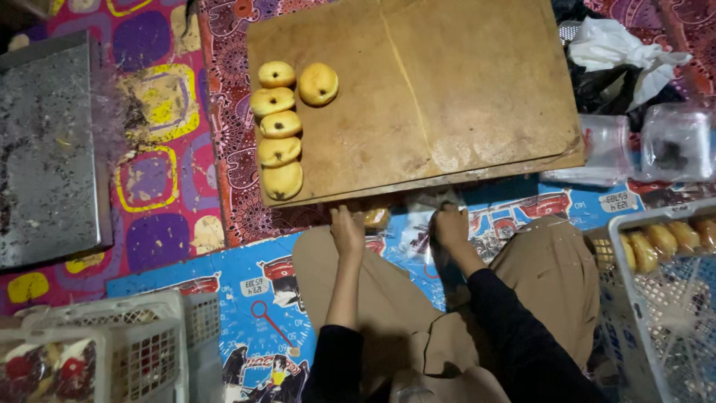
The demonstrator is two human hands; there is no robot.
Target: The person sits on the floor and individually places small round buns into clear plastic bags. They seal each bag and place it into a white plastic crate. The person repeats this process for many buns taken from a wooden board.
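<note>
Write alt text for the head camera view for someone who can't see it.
A seated person's left hand and right hand reach under the near edge of a low wooden board. Six round buns sit on the board's left side, with plastic crates alongside.

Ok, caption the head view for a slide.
Left hand touches a bun, right hand grips clear plastic wrap below a wooden board bearing six golden buns.

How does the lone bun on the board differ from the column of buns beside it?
The lone bun lies by itself to the right; the column of buns runs five deep toward the wooden board's near edge. Several column buns show dark centre spots; the lone bun shows only a faint speck. All are golden and round.
</note>
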